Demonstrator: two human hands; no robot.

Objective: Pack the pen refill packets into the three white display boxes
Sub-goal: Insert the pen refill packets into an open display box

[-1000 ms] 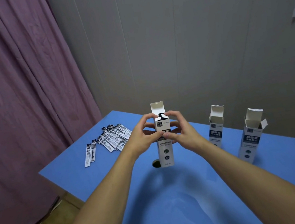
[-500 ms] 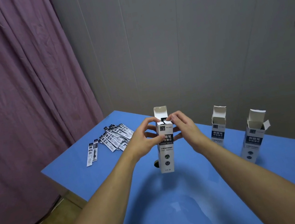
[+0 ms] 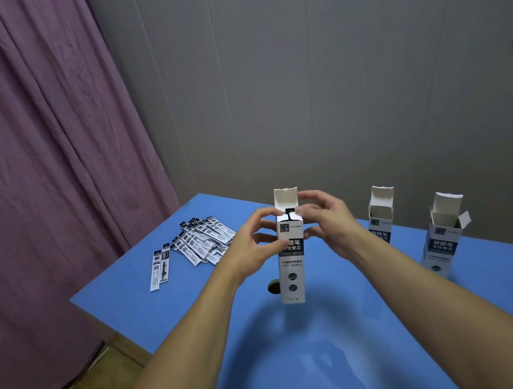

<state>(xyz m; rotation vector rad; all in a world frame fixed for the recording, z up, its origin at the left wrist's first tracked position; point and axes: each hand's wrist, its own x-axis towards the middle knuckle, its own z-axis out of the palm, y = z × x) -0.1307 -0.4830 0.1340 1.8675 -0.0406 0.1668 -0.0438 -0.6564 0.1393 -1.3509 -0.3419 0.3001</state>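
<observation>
So, head view: left hand (image 3: 253, 249) and right hand (image 3: 330, 220) both pinch the top of the centre box (image 3: 291, 256), flap up, mid-frame. Two more open boxes (image 3: 380, 217) stand right of centre w/ flaps up. Refill packets (image 3: 201, 241) lie piled left of centre on the blue table (image 3: 344, 350). Packing prob. barely begun; can't tell what's inside any box.

Since one second earlier: right hand (image 3: 328, 219) has shifted from the box's (image 3: 291, 256) upper front to its top edge beside the open flap; left hand (image 3: 251, 250) fingertips now reach that rim.
</observation>
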